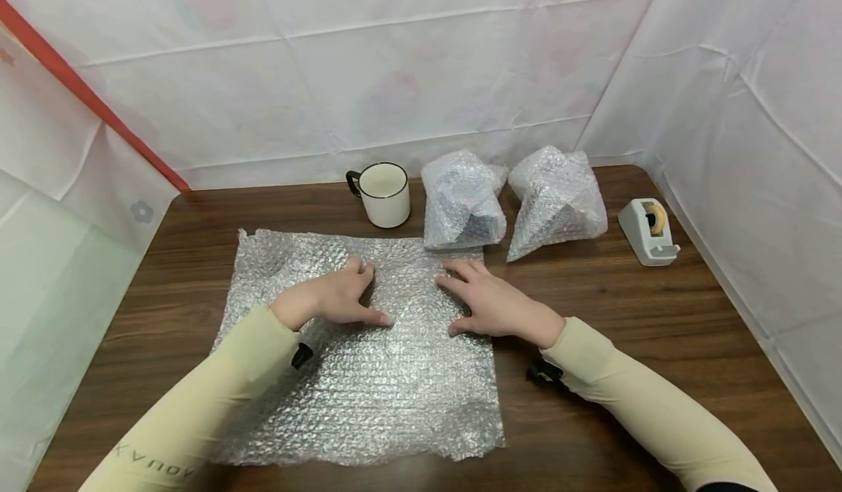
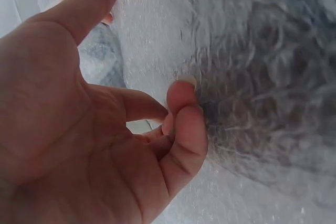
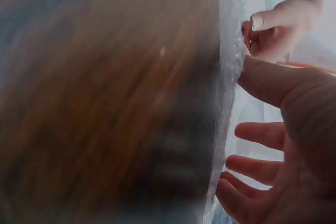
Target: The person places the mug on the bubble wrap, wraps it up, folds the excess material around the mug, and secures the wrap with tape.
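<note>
A sheet of bubble wrap [image 1: 395, 375] lies spread on the table, a little crumpled at its far left corner. On its upper middle rests my left hand [image 1: 338, 294], thumb pointing right and fingers loosely bent; in the left wrist view the fingertips [image 2: 184, 95] touch the plastic. My right hand [image 1: 490, 302] reaches over the sheet's right edge with its fingers spread. The right wrist view shows those fingertips [image 3: 239, 129] at the bubble wrap [image 3: 228, 93]. Neither hand grips anything. Behind the sheet stands a white mug [image 1: 387, 203] with a dark rim and handle.
Two bubble-wrapped bundles [image 1: 463, 196] [image 1: 559, 199] sit at the back, right of the mug; the nearer-left one overlaps the sheet's far edge in the head view. A white tape dispenser [image 1: 647, 232] stands far right. White sheeting [image 1: 395, 75] hangs behind the wooden table [image 1: 592, 287].
</note>
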`<state>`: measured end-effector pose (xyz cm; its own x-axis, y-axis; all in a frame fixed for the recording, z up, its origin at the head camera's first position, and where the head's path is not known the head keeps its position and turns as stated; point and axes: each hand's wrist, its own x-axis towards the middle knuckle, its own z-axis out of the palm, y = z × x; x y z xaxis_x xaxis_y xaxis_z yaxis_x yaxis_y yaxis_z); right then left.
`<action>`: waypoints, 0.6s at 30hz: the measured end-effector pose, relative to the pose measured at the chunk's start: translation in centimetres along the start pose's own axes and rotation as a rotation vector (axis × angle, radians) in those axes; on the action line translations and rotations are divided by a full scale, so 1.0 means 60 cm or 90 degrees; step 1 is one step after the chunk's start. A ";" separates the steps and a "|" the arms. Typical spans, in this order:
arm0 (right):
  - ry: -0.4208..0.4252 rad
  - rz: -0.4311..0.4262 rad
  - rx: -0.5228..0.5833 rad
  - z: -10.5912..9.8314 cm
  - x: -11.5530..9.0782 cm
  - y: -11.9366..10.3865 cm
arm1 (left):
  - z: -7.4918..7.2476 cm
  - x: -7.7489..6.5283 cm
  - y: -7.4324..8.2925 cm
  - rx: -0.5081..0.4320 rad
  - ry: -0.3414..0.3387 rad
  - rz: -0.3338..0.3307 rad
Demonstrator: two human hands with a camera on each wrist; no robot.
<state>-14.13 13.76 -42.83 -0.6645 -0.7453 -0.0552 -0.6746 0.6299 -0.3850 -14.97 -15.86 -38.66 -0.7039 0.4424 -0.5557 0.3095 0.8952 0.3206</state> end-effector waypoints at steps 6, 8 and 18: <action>-0.063 0.043 0.014 -0.013 -0.006 0.016 | 0.002 0.007 0.003 -0.028 -0.013 0.031; -0.076 0.048 0.012 -0.017 -0.010 0.019 | 0.003 0.007 0.002 -0.032 -0.006 0.047; -0.148 0.072 -0.042 -0.045 -0.047 0.037 | -0.001 -0.002 -0.010 -0.099 0.043 0.198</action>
<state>-14.62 17.87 -41.04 -0.6502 -0.6944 -0.3083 -0.6242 0.7195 -0.3044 -15.09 -16.47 -38.76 -0.6334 0.6830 -0.3636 0.4182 0.6976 0.5818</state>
